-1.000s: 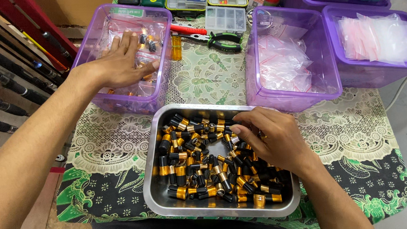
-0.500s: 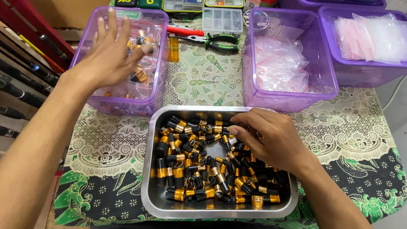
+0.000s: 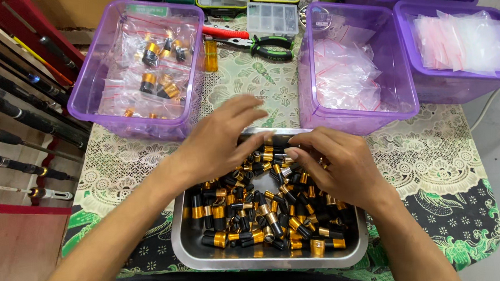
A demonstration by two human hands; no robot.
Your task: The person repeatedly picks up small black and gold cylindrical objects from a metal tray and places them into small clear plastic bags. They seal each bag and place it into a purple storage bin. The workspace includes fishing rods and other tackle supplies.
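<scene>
Over the steel tray point(image 3: 183, 249) of black-and-gold caps point(image 3: 248, 217), the left hand point(image 3: 216, 139), spread and empty, has returned from the purple bin point(image 3: 82, 92); the right hand point(image 3: 337, 164) pinches among the caps.

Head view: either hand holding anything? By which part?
Left hand: open, fingers spread over the metal tray, holding nothing. Right hand: fingertips curled down among the black-and-gold parts; any grip is hidden.

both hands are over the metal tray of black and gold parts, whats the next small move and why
Probably lower the left hand and pinch a few black and gold parts from the metal tray. That hand is open and looks empty above the pile, while the right hand already rests its fingers among them.
</scene>
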